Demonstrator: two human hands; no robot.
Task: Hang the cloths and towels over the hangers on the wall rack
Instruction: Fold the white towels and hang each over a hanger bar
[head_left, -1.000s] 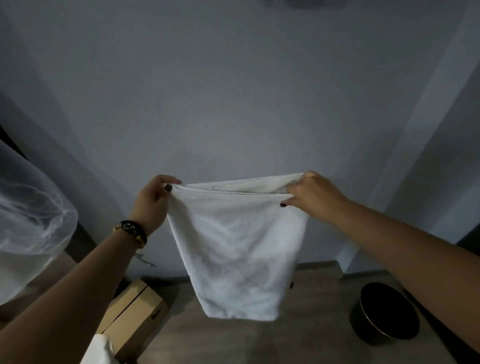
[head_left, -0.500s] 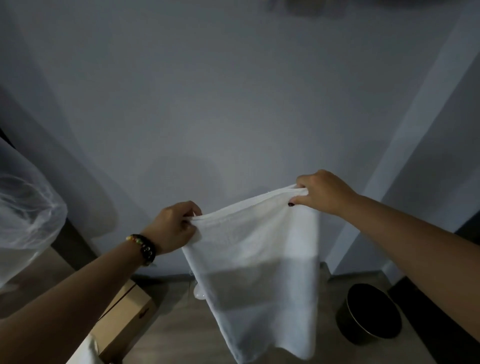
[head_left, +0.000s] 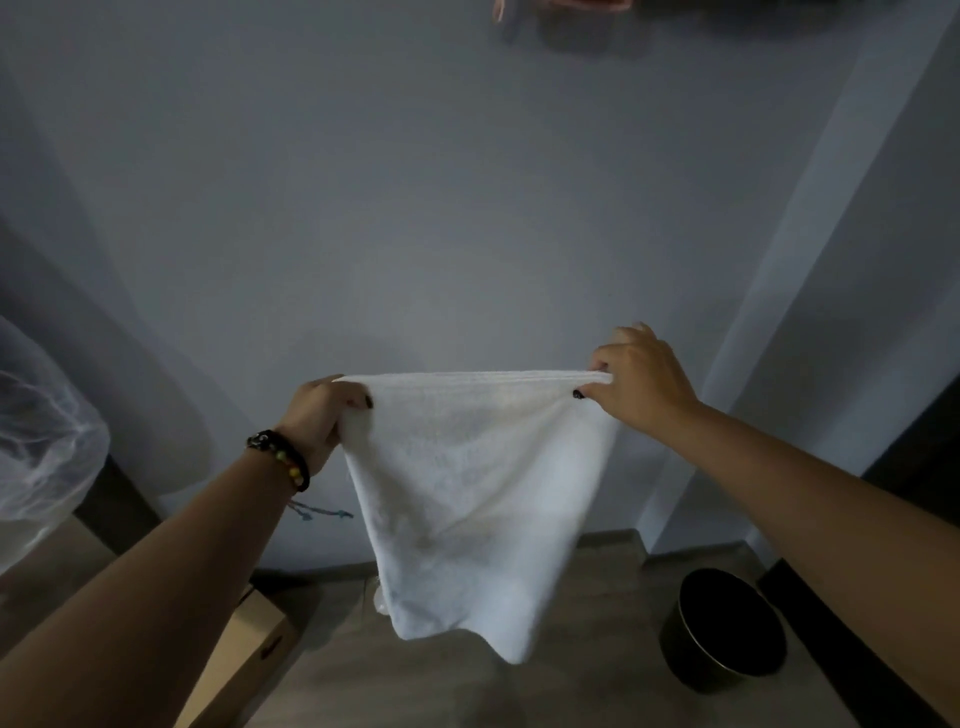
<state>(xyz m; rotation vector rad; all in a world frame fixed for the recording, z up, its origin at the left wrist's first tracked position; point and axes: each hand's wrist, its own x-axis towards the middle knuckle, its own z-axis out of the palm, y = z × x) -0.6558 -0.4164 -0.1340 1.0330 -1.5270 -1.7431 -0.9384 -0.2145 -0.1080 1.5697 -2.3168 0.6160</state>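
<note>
Where half a second ago its top edge slanted, the white towel now hangs level and taut — left hand and right hand pinching its corners, well below the rack; lift comes next.

Floor: wood-look boards — running up to the wall.
On it, left: cardboard box.
On it, right: round black bin — upright.

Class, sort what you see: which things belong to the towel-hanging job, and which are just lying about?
Job: white towel, gripped by left hand and right hand.
Lying about: cardboard box, black bin, sheer fabric.
</note>
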